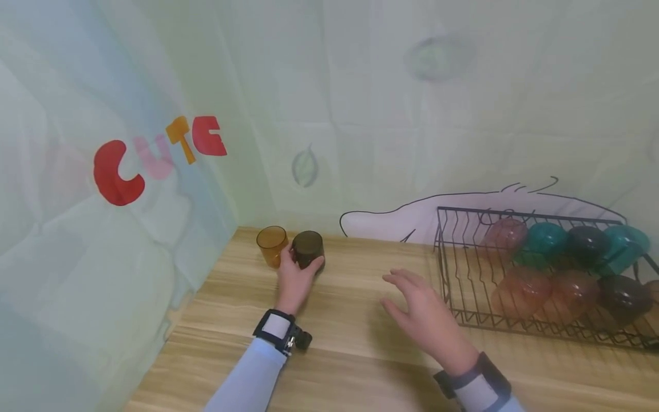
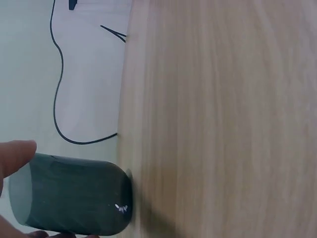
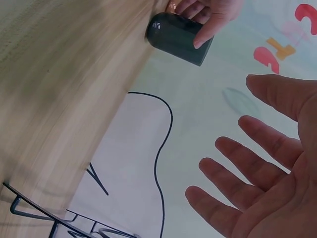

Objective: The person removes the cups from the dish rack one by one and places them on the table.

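Observation:
A dark grey-green glass cup stands upright on the wooden table, and my left hand grips it with thumb and fingers on opposite sides. The left wrist view shows the same cup at the lower left. Just left of it, an amber glass cup stands close to my fingers. My right hand hovers over the table between the cups and the rack. In the right wrist view the fingers of that hand are spread, holding nothing.
A black wire dish rack at the right holds several upturned glasses in pink, teal and dark tints. Behind the table hangs a printed cloth backdrop, with another stretch along the left side bearing coloured letters.

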A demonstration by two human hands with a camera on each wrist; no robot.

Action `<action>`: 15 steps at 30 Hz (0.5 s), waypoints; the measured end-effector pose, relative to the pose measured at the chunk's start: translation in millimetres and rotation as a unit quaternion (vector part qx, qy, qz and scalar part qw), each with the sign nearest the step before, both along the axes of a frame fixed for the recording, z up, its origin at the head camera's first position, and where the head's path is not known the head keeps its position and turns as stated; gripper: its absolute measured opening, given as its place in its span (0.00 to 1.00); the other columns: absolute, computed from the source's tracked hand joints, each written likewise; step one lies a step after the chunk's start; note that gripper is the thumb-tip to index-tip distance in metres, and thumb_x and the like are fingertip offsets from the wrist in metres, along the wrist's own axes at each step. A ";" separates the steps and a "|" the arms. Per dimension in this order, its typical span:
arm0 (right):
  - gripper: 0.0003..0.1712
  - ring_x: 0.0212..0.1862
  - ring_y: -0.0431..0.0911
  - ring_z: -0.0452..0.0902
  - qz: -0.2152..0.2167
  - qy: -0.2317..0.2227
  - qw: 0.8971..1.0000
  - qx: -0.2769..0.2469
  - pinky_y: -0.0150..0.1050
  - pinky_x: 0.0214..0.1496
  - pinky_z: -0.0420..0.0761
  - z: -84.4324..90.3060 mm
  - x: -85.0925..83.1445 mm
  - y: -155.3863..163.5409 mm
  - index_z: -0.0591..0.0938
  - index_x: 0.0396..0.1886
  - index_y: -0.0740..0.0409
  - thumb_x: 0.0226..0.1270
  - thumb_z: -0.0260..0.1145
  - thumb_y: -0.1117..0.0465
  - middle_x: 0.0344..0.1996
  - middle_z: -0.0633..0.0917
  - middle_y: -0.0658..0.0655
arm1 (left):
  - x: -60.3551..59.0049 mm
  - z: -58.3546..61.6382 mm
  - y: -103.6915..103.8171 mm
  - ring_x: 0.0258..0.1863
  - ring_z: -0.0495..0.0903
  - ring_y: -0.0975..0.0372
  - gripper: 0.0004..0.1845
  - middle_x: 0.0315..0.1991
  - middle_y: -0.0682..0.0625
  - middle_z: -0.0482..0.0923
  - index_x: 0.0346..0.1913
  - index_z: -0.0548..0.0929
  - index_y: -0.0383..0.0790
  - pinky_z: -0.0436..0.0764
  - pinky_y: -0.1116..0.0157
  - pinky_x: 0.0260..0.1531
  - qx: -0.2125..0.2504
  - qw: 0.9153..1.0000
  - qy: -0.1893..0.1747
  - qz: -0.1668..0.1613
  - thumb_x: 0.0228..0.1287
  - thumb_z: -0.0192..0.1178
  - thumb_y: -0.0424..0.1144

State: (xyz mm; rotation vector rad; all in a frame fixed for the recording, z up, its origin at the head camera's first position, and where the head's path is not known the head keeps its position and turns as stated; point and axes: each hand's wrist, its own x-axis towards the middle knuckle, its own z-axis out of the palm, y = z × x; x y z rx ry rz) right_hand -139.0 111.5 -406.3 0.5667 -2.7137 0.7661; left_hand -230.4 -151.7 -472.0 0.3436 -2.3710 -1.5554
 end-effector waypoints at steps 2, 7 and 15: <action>0.27 0.62 0.52 0.71 0.000 0.003 1.000 0.004 0.51 0.62 0.73 1.7 1.1 1.1 0.76 0.57 0.51 0.58 0.67 0.48 0.61 0.75 0.57 | 4.6 3.1 1.2 0.67 0.62 0.48 0.48 0.68 0.37 0.60 0.69 0.54 0.39 0.64 0.52 0.66 0.009 1.000 0.001 0.003 0.51 0.68 0.52; 0.28 0.59 0.53 0.73 -0.002 0.014 1.000 0.019 0.52 0.60 0.75 11.4 5.7 9.4 0.76 0.57 0.52 0.57 0.68 0.49 0.60 0.75 0.58 | 19.2 14.2 4.2 0.69 0.59 0.46 0.51 0.70 0.34 0.56 0.70 0.49 0.37 0.63 0.52 0.67 0.044 0.999 0.014 0.004 0.52 0.68 0.52; 0.29 0.61 0.59 0.70 -0.039 0.029 0.997 0.053 0.58 0.60 0.72 41.6 7.8 43.3 0.77 0.56 0.55 0.55 0.69 0.49 0.60 0.75 0.63 | 38.9 36.8 12.5 0.71 0.56 0.52 0.50 0.71 0.40 0.55 0.71 0.50 0.40 0.62 0.51 0.68 0.054 0.997 0.048 0.009 0.52 0.67 0.53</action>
